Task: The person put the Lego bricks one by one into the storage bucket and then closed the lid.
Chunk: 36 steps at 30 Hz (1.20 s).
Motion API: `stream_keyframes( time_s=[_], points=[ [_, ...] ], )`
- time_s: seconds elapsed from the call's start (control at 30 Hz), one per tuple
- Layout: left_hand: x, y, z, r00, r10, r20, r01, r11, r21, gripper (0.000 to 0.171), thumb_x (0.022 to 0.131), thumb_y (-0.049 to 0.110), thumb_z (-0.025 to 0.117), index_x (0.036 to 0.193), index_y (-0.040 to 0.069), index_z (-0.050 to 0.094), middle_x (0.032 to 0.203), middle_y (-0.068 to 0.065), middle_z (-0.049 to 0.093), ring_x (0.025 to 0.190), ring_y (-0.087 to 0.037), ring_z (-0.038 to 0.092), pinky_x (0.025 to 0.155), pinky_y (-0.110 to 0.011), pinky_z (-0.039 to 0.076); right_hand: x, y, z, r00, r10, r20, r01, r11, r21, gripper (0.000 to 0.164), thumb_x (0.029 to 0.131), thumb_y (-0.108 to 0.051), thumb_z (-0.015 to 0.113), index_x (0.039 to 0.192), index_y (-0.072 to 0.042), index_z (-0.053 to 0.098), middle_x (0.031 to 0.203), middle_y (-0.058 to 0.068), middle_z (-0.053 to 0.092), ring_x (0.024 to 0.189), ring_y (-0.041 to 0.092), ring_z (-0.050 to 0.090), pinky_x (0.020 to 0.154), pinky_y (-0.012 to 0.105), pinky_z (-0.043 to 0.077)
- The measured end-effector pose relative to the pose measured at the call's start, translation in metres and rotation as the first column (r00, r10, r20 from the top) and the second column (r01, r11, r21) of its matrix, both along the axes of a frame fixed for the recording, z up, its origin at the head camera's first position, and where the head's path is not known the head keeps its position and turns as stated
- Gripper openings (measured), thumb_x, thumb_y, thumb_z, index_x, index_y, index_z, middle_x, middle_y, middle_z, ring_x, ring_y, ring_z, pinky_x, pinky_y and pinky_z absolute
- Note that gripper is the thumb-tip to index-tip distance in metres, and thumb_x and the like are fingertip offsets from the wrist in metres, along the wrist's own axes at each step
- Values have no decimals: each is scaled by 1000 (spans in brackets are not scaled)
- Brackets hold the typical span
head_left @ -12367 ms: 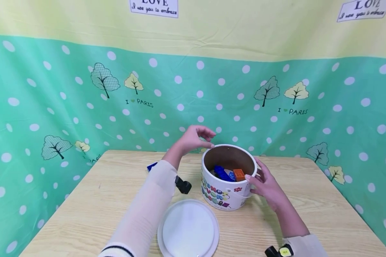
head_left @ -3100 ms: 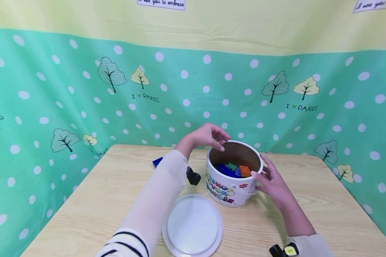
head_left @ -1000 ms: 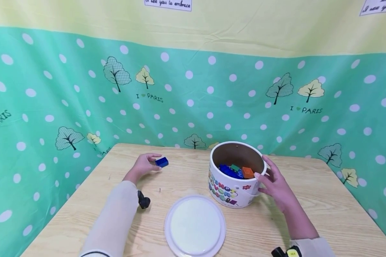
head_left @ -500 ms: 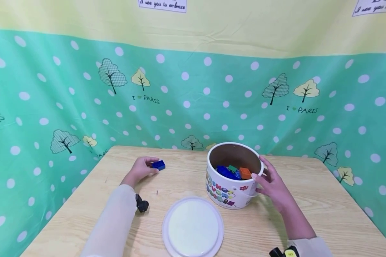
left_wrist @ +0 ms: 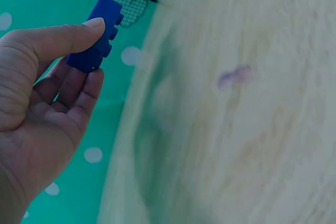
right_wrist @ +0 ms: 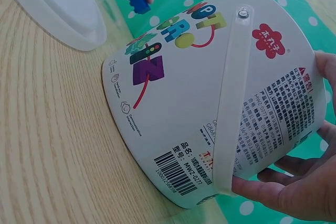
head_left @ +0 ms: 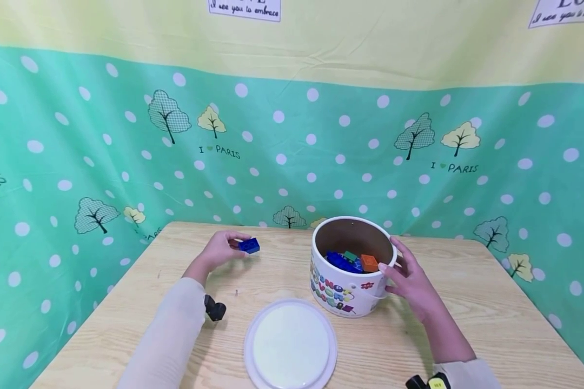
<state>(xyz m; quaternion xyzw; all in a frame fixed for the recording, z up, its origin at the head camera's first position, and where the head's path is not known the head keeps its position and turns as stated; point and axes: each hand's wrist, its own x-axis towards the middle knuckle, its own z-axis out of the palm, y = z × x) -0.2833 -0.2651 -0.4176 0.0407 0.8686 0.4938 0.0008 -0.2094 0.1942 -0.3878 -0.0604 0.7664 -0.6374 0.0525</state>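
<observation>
My left hand (head_left: 220, 249) pinches a blue building brick (head_left: 249, 246) over the back left of the table. In the left wrist view the thumb presses one face of the brick (left_wrist: 97, 35), fingers behind it and studs facing right. My right hand (head_left: 411, 283) grips the right side of a white printed bucket (head_left: 340, 292), thumb at the rim. Inside the bucket lie blue bricks (head_left: 339, 261), a green brick (head_left: 350, 256) and an orange brick (head_left: 369, 263). The right wrist view shows the bucket's white handle (right_wrist: 231, 103) hanging down its side.
A round white lid (head_left: 291, 346) lies flat in front of the bucket. The wooden table (head_left: 467, 302) backs onto a green dotted curtain (head_left: 253, 173). A small dark mark (head_left: 236, 292) shows on the tabletop, left of the lid.
A green brick has appeared in the bucket since the oldest frame. My left hand left the bucket, took hold of the blue brick and moved it slightly right. The right hand stays on the bucket.
</observation>
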Motion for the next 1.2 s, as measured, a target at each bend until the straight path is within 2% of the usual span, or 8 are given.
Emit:
stream_keyframes(
  time_s=[0.1, 0.37, 0.53, 0.8, 0.97, 1.2],
  points=[
    [0, 6, 10, 999, -33, -4, 33, 999, 27, 50, 76, 0, 81, 123, 9, 68, 116, -15, 64, 96, -27, 60, 80, -35, 53, 0, 0, 1, 1000, -2, 3, 2, 1000, 0, 81, 97, -26, 62, 157, -36, 8, 160, 22, 10, 140, 47, 23, 94, 61, 45],
    [4, 20, 27, 997, -73, -16, 73, 997, 7, 53, 74, 4, 83, 124, 12, 68, 103, -14, 64, 91, -27, 58, 73, -33, 53, 2, -2, 2, 1000, -8, 17, 8, 1000, -5, 81, 97, -26, 62, 157, -36, 8, 160, 23, 10, 141, 47, 22, 95, 62, 44],
    [6, 28, 35, 994, -103, -35, 104, 995, 14, 52, 74, 4, 83, 124, 10, 68, 106, -14, 65, 92, -26, 61, 75, -33, 56, 2, -2, 2, 1000, -15, 9, 15, 1000, -1, 81, 97, -27, 62, 157, -35, 9, 159, 22, 12, 140, 47, 22, 94, 61, 45],
    [11, 39, 52, 986, -148, -72, 150, 989, 16, 51, 73, 7, 84, 121, 8, 69, 106, -13, 64, 88, -27, 58, 72, -34, 55, -1, 0, 1, 1000, -17, 1, 17, 1000, 12, 86, 92, -39, 67, 156, -36, 11, 159, 21, 13, 140, 46, 24, 93, 60, 46],
    [11, 48, 65, 974, -198, -110, 200, 980, 3, 48, 74, 8, 84, 120, 9, 70, 109, -12, 62, 88, -26, 58, 73, -35, 54, -1, 2, 1, 1000, -13, 2, 13, 1000, 0, 84, 94, -34, 66, 156, -37, 9, 160, 21, 11, 140, 47, 24, 93, 61, 45],
    [15, 58, 80, 968, -220, -121, 221, 975, -4, 50, 73, 12, 84, 121, 11, 69, 109, -11, 62, 88, -26, 59, 74, -35, 54, 0, 1, 0, 1000, -5, -3, 5, 1000, 1, 83, 95, -32, 64, 157, -37, 9, 159, 22, 12, 140, 47, 24, 94, 61, 45]
  ],
)
